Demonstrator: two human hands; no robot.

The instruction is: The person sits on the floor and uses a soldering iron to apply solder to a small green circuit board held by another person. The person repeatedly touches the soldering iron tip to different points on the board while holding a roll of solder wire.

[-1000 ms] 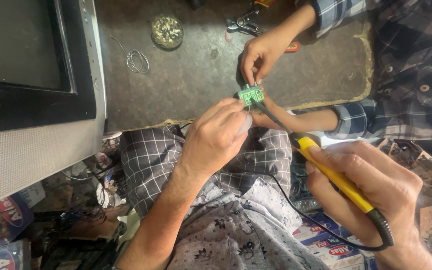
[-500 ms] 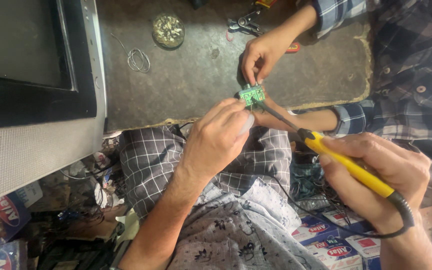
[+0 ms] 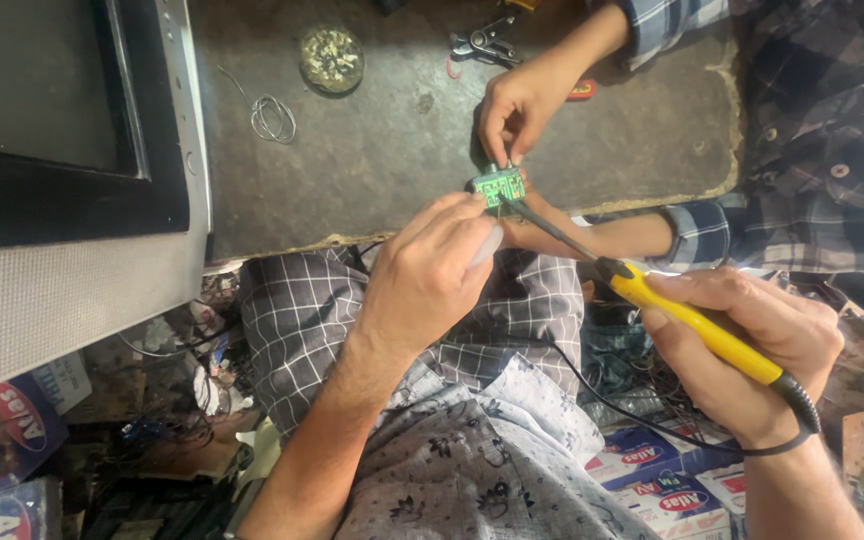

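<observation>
Green circuit board (image 3: 498, 186), small and flat, sits at the near edge of the dark worktop (image 3: 382, 150), right between three hands. The left hand (image 3: 430, 275) is curled up close, and its fingertips touch the near side of the board. I cannot tell if it pinches something tiny there. The right hand (image 3: 752, 345) is closed tight around the yellow handle of a soldering iron (image 3: 687, 325). The iron's thin dark tip reaches up and left and touches the board. A black cord runs from the back of the handle, down past the right wrist.

Another person's hand (image 3: 517, 105), in a checked blue sleeve, comes from the far side and pinches the top edge of the board with bent fingers. That person's other arm lies under the board, just past the left hand.

Farther from the left hand, up on the worktop, lie a loop of thin wire (image 3: 272, 118) and a small round tin (image 3: 331, 59). Pliers (image 3: 484, 42) lie beyond the other person's hand. A big grey box with a dark screen (image 3: 62, 190) stands well to the left of the left hand.
</observation>
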